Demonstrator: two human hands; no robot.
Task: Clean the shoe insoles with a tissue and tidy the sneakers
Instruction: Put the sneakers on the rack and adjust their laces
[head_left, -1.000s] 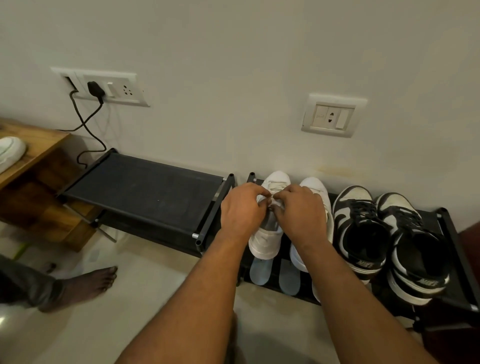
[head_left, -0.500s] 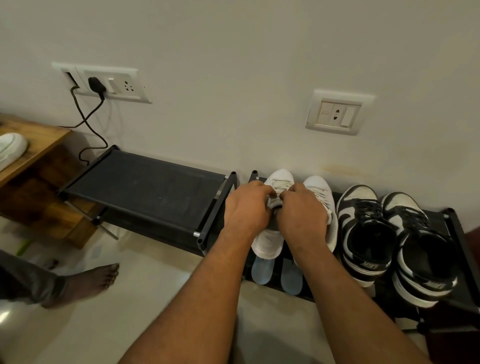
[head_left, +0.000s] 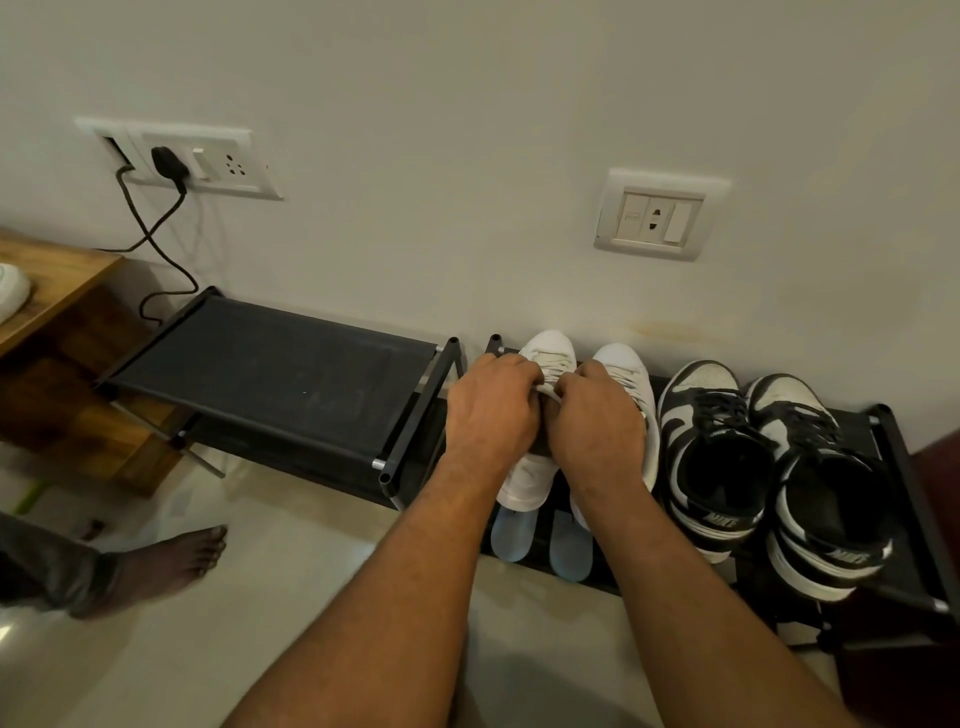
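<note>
A black tube-framed shoe rack (head_left: 270, 374) with taut fabric shelves is standing against the wall. It is carrying smooth black-and-white sneakers (head_left: 711, 452), showing Nike lettering on the heels, and just beside them the plain white sneakers (head_left: 550, 348). Two rounded light-blue insoles (head_left: 511, 535) are lying on the shelf beneath. The left hand (head_left: 491, 410) and right hand (head_left: 597, 421) are meeting over the left white sneaker, curled fingers pinching its pale lace (head_left: 551, 391).

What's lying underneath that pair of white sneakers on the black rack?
Two pale blue insoles poke out beneath the heels of the white sneakers. Their front parts are hidden by the sneakers and by the left hand and right hand gripping the laces.
</note>
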